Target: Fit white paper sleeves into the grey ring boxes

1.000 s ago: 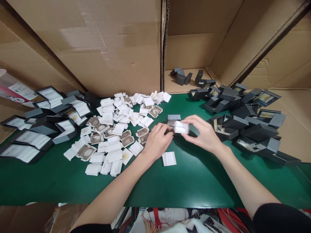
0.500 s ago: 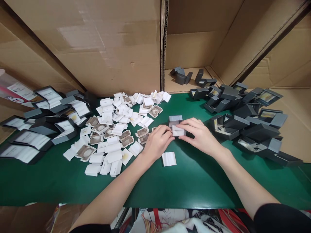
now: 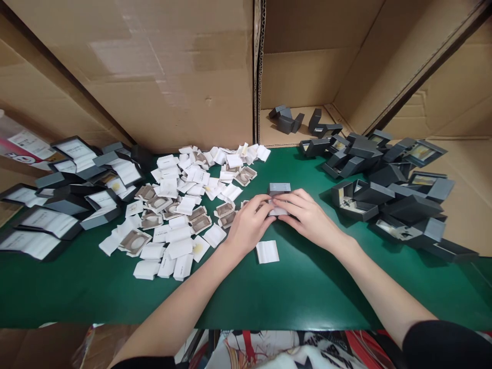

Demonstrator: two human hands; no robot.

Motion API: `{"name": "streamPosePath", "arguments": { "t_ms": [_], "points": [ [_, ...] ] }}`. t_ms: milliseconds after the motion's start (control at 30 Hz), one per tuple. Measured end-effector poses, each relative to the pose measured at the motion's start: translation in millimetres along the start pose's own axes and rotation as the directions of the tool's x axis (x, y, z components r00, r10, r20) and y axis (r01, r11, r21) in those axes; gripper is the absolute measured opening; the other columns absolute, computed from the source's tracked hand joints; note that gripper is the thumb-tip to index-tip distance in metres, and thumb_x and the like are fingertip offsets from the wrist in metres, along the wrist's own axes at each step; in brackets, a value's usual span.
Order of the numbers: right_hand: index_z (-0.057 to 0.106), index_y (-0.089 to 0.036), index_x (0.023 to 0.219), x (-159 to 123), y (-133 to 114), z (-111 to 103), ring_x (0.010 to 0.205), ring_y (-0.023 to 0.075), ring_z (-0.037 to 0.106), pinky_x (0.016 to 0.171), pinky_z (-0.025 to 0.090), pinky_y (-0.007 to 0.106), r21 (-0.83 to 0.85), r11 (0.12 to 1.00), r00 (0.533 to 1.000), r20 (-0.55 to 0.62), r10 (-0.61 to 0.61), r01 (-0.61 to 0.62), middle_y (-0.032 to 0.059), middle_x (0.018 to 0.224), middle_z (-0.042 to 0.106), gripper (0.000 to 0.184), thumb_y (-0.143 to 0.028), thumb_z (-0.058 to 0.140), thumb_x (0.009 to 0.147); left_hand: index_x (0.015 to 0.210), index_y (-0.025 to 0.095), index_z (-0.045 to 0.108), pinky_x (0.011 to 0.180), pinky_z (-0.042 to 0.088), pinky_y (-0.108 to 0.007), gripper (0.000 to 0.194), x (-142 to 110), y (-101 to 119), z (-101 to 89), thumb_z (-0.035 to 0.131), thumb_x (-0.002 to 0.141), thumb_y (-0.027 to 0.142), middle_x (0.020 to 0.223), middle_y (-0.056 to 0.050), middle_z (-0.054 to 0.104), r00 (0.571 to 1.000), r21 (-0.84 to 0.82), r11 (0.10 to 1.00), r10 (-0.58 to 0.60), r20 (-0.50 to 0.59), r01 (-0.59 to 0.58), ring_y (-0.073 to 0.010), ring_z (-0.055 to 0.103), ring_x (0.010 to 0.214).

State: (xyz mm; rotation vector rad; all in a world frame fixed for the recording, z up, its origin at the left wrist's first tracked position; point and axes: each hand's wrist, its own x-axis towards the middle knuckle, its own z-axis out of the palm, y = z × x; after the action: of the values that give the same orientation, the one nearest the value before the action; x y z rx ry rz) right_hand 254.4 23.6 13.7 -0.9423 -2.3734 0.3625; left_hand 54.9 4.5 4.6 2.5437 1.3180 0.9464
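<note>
In the middle of the green table, both hands close around one small grey box (image 3: 280,188) with its lid standing up at the back. My left hand (image 3: 250,221) grips its left side, fingers bent inward. From the right, my right hand (image 3: 307,215) holds the same box, fingers curled over its front part. Between the fingertips a bit of a white insert (image 3: 277,210) shows; the rest of it is hidden by the fingers. Just in front of the hands a folded white card (image 3: 267,252) lies flat on the table.
Left of the hands spreads a heap of small white card inserts (image 3: 179,233). Open dark boxes with white linings (image 3: 49,220) pile up at far left. More open dark boxes (image 3: 411,200) crowd the right side. Large cardboard walls (image 3: 192,77) enclose the table's back.
My right hand has shifted slightly left, its fingers now covering more of the white insert. The box's front part is more hidden, while the piles stay as they were.
</note>
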Motion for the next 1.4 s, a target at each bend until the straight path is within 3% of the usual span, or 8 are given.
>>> {"name": "streamPosePath", "arguments": {
  "t_ms": [233, 400, 533, 633, 767, 900, 1067, 1400],
  "points": [
    [0.063, -0.025, 0.118, 0.6, 1.9, -3.7, 0.110, 0.0247, 0.061, 0.094, 0.054, 0.044, 0.149, 0.987, 0.993, -0.088, 0.074, -0.061, 0.0088, 0.121, 0.064, 0.026, -0.026, 0.053, 0.094, 0.105, 0.017, 0.061, 0.083, 0.056, -0.039, 0.016, 1.9, -4.4, -0.5, 0.055, 0.091, 0.015, 0.116, -0.012, 0.064, 0.999, 0.041, 0.998, 0.046, 0.003, -0.046, -0.0218, 0.062, 0.099],
    [0.068, -0.023, 0.094, 2.1, 3.7, -5.6, 0.087, 0.0199, 0.067, 0.073, 0.058, 0.034, 0.323, 0.928, 0.953, -0.173, 0.250, -0.185, 0.0062, 0.095, 0.069, 0.016, -0.022, 0.052, 0.093, 0.107, 0.017, 0.060, 0.089, 0.055, -0.040, 0.017, 2.5, -7.7, -3.0, 0.054, 0.091, 0.016, 0.120, -0.012, 0.064, 1.000, 0.004, 1.000, 0.024, -0.003, -0.024, -0.0229, 0.061, 0.106],
    [0.068, -0.023, 0.089, 1.7, 1.5, 2.5, 0.081, 0.0185, 0.065, 0.071, 0.055, 0.034, 0.208, 0.974, 0.973, -0.194, 0.127, -0.086, 0.0054, 0.087, 0.067, 0.017, -0.018, 0.052, 0.092, 0.111, 0.015, 0.059, 0.094, 0.053, -0.043, 0.028, 4.3, -4.6, -5.2, 0.060, 0.089, 0.033, 0.123, -0.015, 0.063, 1.000, -0.039, 0.999, -0.016, 0.015, 0.016, -0.0264, 0.060, 0.114],
    [0.069, -0.022, 0.088, 1.3, 0.0, 7.3, 0.077, 0.0183, 0.060, 0.069, 0.053, 0.035, 0.014, 1.000, 0.967, -0.254, 0.019, -0.016, 0.0061, 0.084, 0.065, 0.016, -0.017, 0.054, 0.091, 0.107, 0.016, 0.060, 0.093, 0.054, -0.044, 0.022, 5.5, -1.5, -5.6, 0.057, 0.091, 0.031, 0.122, -0.014, 0.064, 0.998, -0.041, 0.998, -0.056, 0.035, 0.057, -0.0265, 0.060, 0.115],
    [0.073, -0.023, 0.088, 1.9, 1.4, 6.0, 0.102, 0.0273, 0.056, 0.078, 0.052, 0.044, -0.224, 0.973, 0.926, -0.375, -0.042, -0.047, 0.0118, 0.104, 0.062, 0.010, -0.020, 0.064, 0.085, 0.101, 0.016, 0.061, 0.092, 0.054, -0.043, 0.015, 6.0, 0.8, -3.4, 0.056, 0.090, 0.023, 0.120, -0.013, 0.066, 0.996, -0.065, 0.994, -0.089, 0.021, 0.091, -0.0263, 0.061, 0.114],
    [0.073, -0.024, 0.097, 1.6, 5.8, 7.3, 0.134, 0.0330, 0.041, 0.100, 0.047, 0.051, -0.201, 0.979, 0.946, -0.307, -0.103, 0.041, 0.0115, 0.140, 0.047, 0.016, -0.017, 0.062, 0.087, 0.096, 0.017, 0.062, 0.091, 0.055, -0.041, 0.011, 6.1, 2.1, 0.0, 0.056, 0.088, 0.021, 0.116, -0.012, 0.068, 0.996, -0.071, 0.994, -0.090, -0.015, 0.088, -0.0251, 0.063, 0.111],
    [0.069, -0.021, 0.108, -0.6, 6.9, 15.9, 0.121, 0.0256, 0.057, 0.091, 0.057, 0.040, -0.085, 0.996, 0.963, -0.264, -0.058, 0.036, 0.0148, 0.138, 0.052, 0.023, -0.015, 0.053, 0.092, 0.092, 0.016, 0.061, 0.086, 0.056, -0.040, 0.010, 6.6, 2.5, 3.8, 0.052, 0.090, 0.019, 0.107, -0.011, 0.070, 0.998, -0.005, 0.998, -0.056, -0.037, 0.056, -0.0249, 0.066, 0.105],
    [0.066, -0.019, 0.084, 1.4, -0.3, 17.8, 0.107, 0.0229, 0.064, 0.078, 0.061, 0.035, -0.044, 0.999, 0.947, -0.321, -0.011, -0.004, 0.0148, 0.132, 0.055, 0.013, -0.015, 0.055, 0.090, 0.089, 0.018, 0.059, 0.083, 0.054, -0.035, 0.009, 8.4, 9.6, 0.7, 0.051, 0.088, 0.012, 0.111, -0.008, 0.069, 0.999, 0.067, 0.996, -0.050, -0.005, 0.050, -0.0225, 0.065, 0.102]
  ]
}}
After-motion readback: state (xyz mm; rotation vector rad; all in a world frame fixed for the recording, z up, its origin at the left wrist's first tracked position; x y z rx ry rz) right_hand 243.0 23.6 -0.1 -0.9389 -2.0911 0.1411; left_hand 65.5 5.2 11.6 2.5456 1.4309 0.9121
